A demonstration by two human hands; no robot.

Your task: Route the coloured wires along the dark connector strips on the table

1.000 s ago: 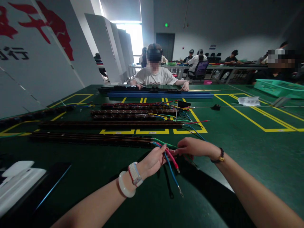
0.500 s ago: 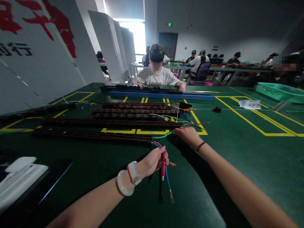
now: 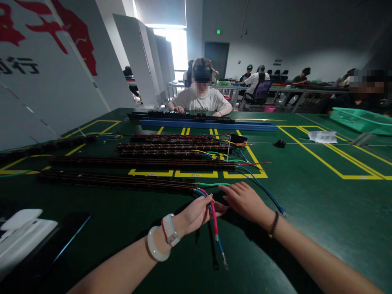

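Observation:
Closed around a red cable (image 3: 215, 220) and a blue cable (image 3: 221, 246) is my left hand (image 3: 199, 212). Their ends hang below it, the blue one tipped with a metal ring terminal. Both cables come out of the right end of the nearest long black strip (image 3: 119, 181). A green wire (image 3: 211, 184) leaves the same end and reaches the fingers of my right hand (image 3: 246, 202). That hand is palm down with its thumb and fingers apart, close to my left fingertips. Whether it touches the green wire I cannot tell.
Further black strips (image 3: 141, 162) with wires lie behind, near yellow tape outlines. Blue rails (image 3: 208, 124) lie before a person seated opposite. At right are a green basket (image 3: 361, 120) and a white paper (image 3: 322, 136). A dark flat device (image 3: 65, 241) lies at left.
My right hand has come back toward my left hand, its fingers spreading. A blue wire now lies exposed on the table beyond it. My left hand still holds the red and blue cables.

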